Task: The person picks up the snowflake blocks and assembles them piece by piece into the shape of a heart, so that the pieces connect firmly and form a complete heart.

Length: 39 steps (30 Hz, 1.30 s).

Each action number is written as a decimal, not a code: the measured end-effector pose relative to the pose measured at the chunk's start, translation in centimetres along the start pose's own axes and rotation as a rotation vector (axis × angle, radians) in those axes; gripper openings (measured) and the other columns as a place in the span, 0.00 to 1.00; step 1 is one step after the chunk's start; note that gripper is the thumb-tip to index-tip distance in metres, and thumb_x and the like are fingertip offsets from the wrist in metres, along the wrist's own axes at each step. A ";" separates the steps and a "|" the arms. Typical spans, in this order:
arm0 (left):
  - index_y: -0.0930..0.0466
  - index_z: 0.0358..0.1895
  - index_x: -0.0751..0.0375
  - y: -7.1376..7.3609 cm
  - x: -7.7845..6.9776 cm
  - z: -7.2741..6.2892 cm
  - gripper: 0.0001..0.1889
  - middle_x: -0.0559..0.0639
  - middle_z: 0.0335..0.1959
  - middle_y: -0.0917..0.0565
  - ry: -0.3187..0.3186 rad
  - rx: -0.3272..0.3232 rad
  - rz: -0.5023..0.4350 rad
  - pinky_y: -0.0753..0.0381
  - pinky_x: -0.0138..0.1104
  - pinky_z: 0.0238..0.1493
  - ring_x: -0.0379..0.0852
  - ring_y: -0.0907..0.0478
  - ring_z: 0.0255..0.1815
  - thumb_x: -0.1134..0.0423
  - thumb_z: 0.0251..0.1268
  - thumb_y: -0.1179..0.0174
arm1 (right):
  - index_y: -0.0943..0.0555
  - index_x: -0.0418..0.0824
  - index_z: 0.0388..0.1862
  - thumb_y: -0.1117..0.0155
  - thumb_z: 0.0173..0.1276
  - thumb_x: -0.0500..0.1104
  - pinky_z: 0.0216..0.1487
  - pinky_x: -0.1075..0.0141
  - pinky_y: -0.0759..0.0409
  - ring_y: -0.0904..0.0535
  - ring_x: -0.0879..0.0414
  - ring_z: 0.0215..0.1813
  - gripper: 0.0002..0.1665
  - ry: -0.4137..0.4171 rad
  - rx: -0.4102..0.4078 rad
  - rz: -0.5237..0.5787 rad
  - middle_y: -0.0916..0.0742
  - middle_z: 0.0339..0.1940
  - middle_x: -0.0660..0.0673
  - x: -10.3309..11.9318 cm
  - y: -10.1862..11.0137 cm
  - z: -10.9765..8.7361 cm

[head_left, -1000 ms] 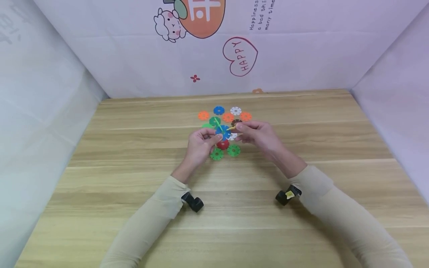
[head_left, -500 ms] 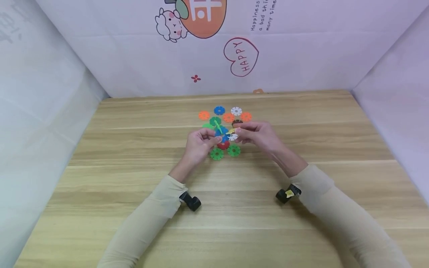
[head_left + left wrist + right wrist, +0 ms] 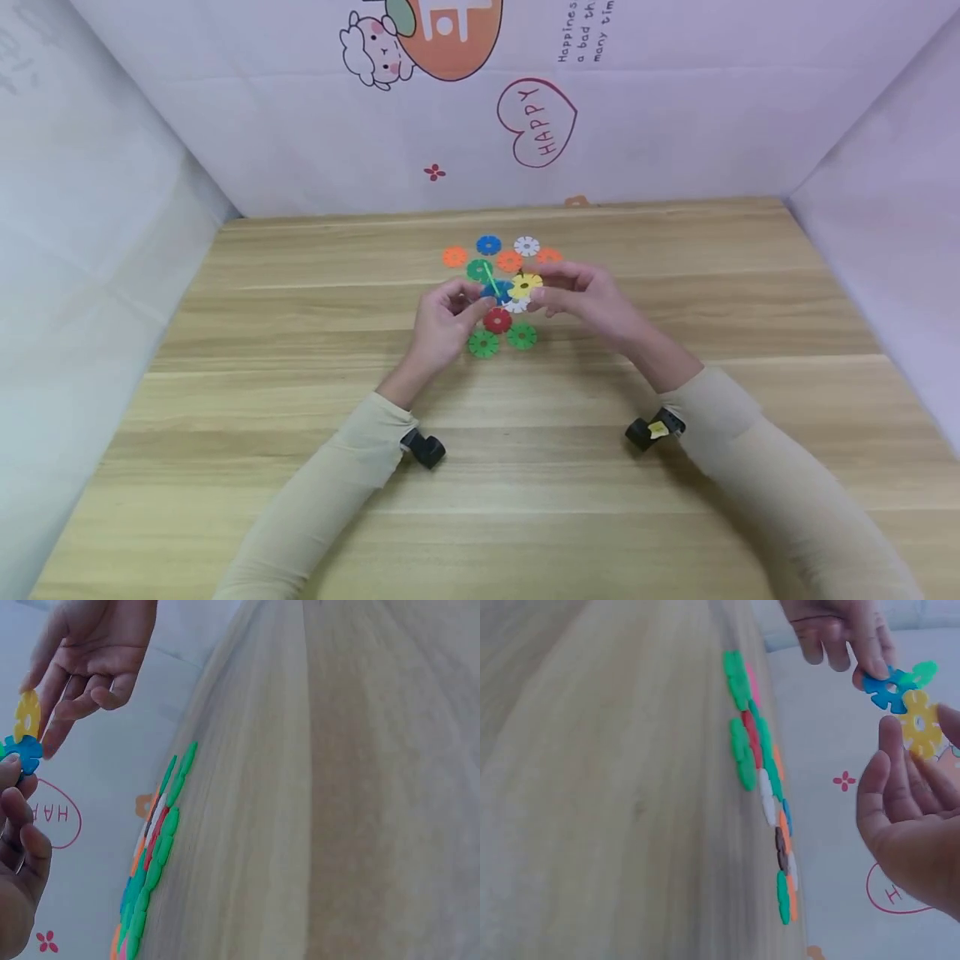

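My left hand (image 3: 444,325) pinches a blue interlocking disc (image 3: 886,690) by its edge, above the loose discs on the table. A light green interlocking disc (image 3: 922,673) is slotted into the blue one and stands edge-on in the head view. Beside them, a yellow interlocking disc (image 3: 525,286) meets the blue disc's right edge. My right hand (image 3: 588,302) holds the yellow disc by its rim between thumb and index finger, its other fingers loosely bent. How deep the yellow disc sits in the blue one's notch, I cannot tell.
Several loose discs lie flat around and beneath the hands, among them a red disc (image 3: 497,321), a green disc (image 3: 522,336), an orange disc (image 3: 454,257) and a white disc (image 3: 527,246). A printed cloth wall (image 3: 675,125) rises behind the wooden table (image 3: 525,500).
The yellow disc has turned from edge-on to showing its face in the head view. My right thumb and index finger have spread wider apart. The left hand keeps its grip on the blue disc.
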<state>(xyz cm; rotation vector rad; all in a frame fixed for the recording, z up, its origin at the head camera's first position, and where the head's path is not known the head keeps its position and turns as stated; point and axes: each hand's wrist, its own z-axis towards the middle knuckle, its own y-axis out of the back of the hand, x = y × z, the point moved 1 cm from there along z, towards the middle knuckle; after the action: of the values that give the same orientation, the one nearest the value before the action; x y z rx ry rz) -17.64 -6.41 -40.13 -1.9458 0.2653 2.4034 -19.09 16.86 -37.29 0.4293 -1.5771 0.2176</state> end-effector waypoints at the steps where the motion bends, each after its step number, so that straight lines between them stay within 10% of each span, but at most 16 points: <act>1: 0.16 0.39 0.67 0.0 0.0 0.0 0.03 0.55 0.31 0.18 -0.017 -0.003 0.013 0.29 0.27 0.25 0.47 0.28 0.27 0.70 0.71 0.33 | 0.23 0.34 0.71 0.38 0.80 0.41 0.50 0.63 0.14 0.12 0.53 0.46 0.24 -0.028 0.005 0.013 0.09 0.44 0.49 0.2 0.1 0.0; 14: 0.12 0.43 0.68 0.1 -0.4 -0.1 0.04 0.67 0.32 0.15 -0.201 0.051 0.142 0.33 0.29 0.25 0.45 0.31 0.22 0.72 0.71 0.34 | 0.20 0.34 0.55 0.37 0.77 0.38 0.41 0.64 0.13 0.13 0.52 0.33 0.12 -0.133 0.010 0.027 0.09 0.32 0.49 1.9 -0.3 0.2; 27: 0.12 0.43 0.69 0.1 -0.6 -0.4 0.04 0.62 0.33 0.13 -0.197 0.043 0.167 0.31 0.28 0.25 0.42 0.30 0.23 0.74 0.70 0.34 | 0.19 0.29 0.53 0.36 0.77 0.35 0.40 0.59 0.10 0.11 0.49 0.30 0.11 -0.043 -0.078 -0.076 0.09 0.35 0.44 2.3 -1.2 0.1; 39: 0.11 0.41 0.69 -0.4 -0.7 -0.7 0.03 0.63 0.32 0.12 -0.196 0.038 0.192 0.33 0.27 0.24 0.43 0.30 0.23 0.73 0.67 0.31 | 0.20 0.29 0.52 0.37 0.78 0.35 0.42 0.56 0.10 0.13 0.52 0.29 0.11 -0.125 -0.067 -0.063 0.09 0.38 0.38 2.3 -1.7 0.2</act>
<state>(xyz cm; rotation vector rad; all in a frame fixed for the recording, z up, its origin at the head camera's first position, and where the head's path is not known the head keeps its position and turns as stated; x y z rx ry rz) -16.73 -6.05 -39.64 -1.7251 0.5059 2.6618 -18.60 14.94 -35.23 0.4466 -1.6852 0.0909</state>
